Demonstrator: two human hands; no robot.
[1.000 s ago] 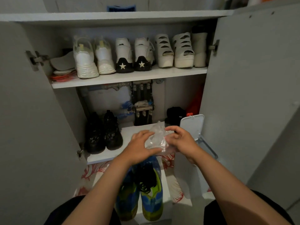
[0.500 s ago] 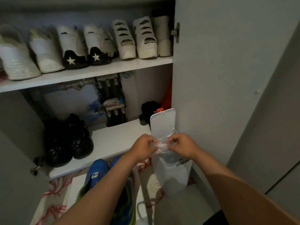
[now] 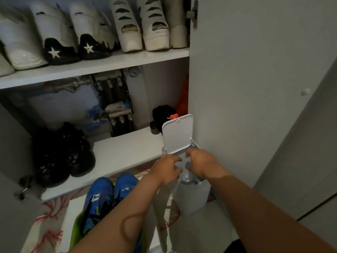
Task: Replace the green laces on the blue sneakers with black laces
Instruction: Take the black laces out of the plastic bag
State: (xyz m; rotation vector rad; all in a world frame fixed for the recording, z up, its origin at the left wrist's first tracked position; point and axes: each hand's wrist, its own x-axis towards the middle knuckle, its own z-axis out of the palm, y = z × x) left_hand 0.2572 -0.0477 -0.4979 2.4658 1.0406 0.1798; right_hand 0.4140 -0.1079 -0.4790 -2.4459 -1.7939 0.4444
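Both hands hover at the mouth of the open bin (image 3: 193,198), its lid (image 3: 177,134) upright, by the cabinet door (image 3: 237,88). The left hand (image 3: 167,168) and right hand (image 3: 200,163) have their fingers curled down, with crumpled clear plastic (image 3: 187,173) between them. Whether either hand actually pinches it cannot be told.

The sneakers (image 3: 109,190) stand on a white board (image 3: 76,207) just before the bottom shelf's (image 3: 118,161) front edge, partly behind the left forearm. Dark lacing (image 3: 106,203) seems to show there, so the swap looks largely done, with tidying packaging as the step in hand. A green patch (image 3: 78,227) at the board's near edge may be sole or old lace.
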